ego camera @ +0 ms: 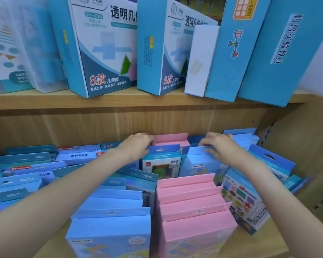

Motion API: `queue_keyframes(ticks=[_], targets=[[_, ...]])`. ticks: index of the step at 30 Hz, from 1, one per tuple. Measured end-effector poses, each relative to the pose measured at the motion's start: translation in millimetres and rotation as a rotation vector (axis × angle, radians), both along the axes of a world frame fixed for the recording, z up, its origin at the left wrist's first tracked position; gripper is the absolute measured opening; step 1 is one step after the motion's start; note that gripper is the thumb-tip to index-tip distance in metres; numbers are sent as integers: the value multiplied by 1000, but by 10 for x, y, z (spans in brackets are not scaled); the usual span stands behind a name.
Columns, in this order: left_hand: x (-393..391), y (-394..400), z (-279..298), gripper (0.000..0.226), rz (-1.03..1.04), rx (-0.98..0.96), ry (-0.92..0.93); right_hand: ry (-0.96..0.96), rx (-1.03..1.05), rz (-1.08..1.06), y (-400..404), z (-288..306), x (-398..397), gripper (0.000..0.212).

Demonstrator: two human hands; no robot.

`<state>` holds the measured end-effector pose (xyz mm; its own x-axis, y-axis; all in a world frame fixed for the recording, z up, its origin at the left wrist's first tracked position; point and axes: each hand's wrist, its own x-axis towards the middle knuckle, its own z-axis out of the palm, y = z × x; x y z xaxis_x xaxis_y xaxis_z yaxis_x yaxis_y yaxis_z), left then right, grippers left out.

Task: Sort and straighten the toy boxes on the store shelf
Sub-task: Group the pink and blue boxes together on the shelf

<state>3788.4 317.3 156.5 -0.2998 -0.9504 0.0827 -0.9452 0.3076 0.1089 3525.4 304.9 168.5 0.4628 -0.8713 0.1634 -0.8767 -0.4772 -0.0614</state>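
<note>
On the lower wooden shelf stand rows of flat toy boxes with hang tabs. My left hand [136,147] reaches to the back of the shelf, its fingers curled over the top edge of a blue box with a green picture [161,163], just in front of a pink box [171,139]. My right hand [219,148] pinches the top tab of a light blue box [200,162] beside it. A row of pink boxes [192,203] and a row of light blue boxes [116,207] fill the front.
A colourful shapes box [244,200] leans at the right of the pink row. More blue boxes [272,162] stand tilted against the right shelf wall. Larger blue boxes [104,47] lean on the upper shelf [119,101]. Flat blue boxes [26,164] fill the left.
</note>
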Motion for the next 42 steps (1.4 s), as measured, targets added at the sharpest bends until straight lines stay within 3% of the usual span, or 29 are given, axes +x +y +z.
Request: queue_keyframes(ticks=[7,12,14,19,24,31,34,37,40,42], targets=[[74,55,-7,21,-33,-94,-25,137,-43,-132,-25,32,-81,28],[222,101,-35,20,-8,-112,-16,-178,-4,86,28,-6,168,27],[279,124,-31,18,-1,-115,-25,-214,67,156,26,-17,295,24],[466,182,-42,17,21,-129,-39,0,197,194,-77,-90,493,27],[665,247,-18,18,113,-117,-108,185,73,115,-89,-91,539,19],[792,305,18,18,255,-115,-388,361,-42,-48,-98,-26,649,23],[796,324,62,27,345,-75,-440,241,-114,36,-127,1,744,40],[757,324,99,32,388,-50,-474,96,-55,83,-156,11,863,50],[714,375,82,31,360,-17,-473,120,15,63,-215,6,918,31],[693,455,102,26,297,-97,-353,112,13,84,-219,-17,938,20]])
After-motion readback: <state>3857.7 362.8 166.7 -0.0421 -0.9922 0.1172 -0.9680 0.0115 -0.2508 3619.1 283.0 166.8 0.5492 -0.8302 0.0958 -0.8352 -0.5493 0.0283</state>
